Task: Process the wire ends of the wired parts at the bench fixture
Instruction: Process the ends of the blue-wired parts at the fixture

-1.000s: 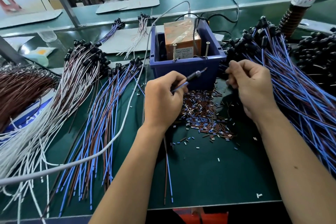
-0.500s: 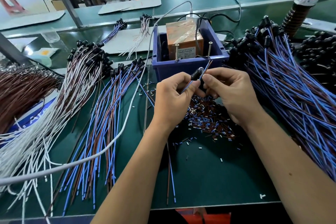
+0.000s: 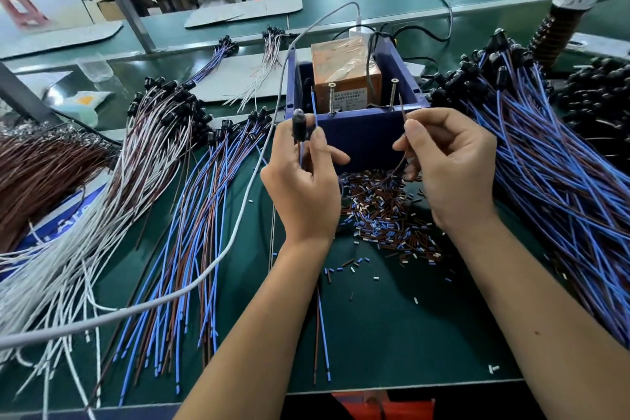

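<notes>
Holding one wired part up before the fixture, the left hand (image 3: 303,177) pinches its black head (image 3: 300,124) and blue lead (image 3: 315,112), while the right hand (image 3: 450,160) pinches the brown lead (image 3: 402,112) near its tip. Stripped insulation bits (image 3: 381,211) litter the mat between the wrists. At twelve o'clock stands the blue fixture box (image 3: 361,133). Judging by the piles, finished parts (image 3: 191,222) lie at nine o'clock; a large heap (image 3: 545,153) at three o'clock probably remains.
</notes>
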The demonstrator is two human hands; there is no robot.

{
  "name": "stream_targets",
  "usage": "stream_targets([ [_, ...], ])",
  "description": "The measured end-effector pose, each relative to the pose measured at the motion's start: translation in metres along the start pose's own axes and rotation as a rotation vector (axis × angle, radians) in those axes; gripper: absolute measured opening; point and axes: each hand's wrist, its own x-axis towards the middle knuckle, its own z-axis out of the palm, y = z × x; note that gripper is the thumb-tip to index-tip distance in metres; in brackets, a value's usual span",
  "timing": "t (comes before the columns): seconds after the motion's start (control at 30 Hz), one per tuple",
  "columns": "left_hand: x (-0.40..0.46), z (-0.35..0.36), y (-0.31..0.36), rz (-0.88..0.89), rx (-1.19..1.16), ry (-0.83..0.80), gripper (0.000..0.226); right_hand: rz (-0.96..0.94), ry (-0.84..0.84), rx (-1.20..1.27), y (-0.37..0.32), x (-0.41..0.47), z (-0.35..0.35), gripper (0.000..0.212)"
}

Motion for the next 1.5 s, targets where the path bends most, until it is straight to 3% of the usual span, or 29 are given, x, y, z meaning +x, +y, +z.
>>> stream_targets([
  [0.13, 0.0, 0.001, 0.0, -0.051, -0.017, 0.035, 0.013, -0.158, 0.098, -0.215, 0.003, 0.0, -0.002, 0.012],
  [0.3, 0.001, 0.002, 0.0, -0.07, 0.027, 0.089, 0.016, -0.23, 0.071, -0.284, 0.003, -0.002, 0.001, 0.015],
  [1.23, 0.001, -0.002, 0.007, -0.123, -0.041, 0.109, 0.02, -0.263, 0.083, -0.285, 0.004, -0.003, 0.0, 0.017],
  [1.5, -0.005, 0.006, 0.021, -0.128, -0.136, 0.151, 0.02, -0.244, 0.152, -0.3, -0.004, -0.006, -0.001, 0.014],
])
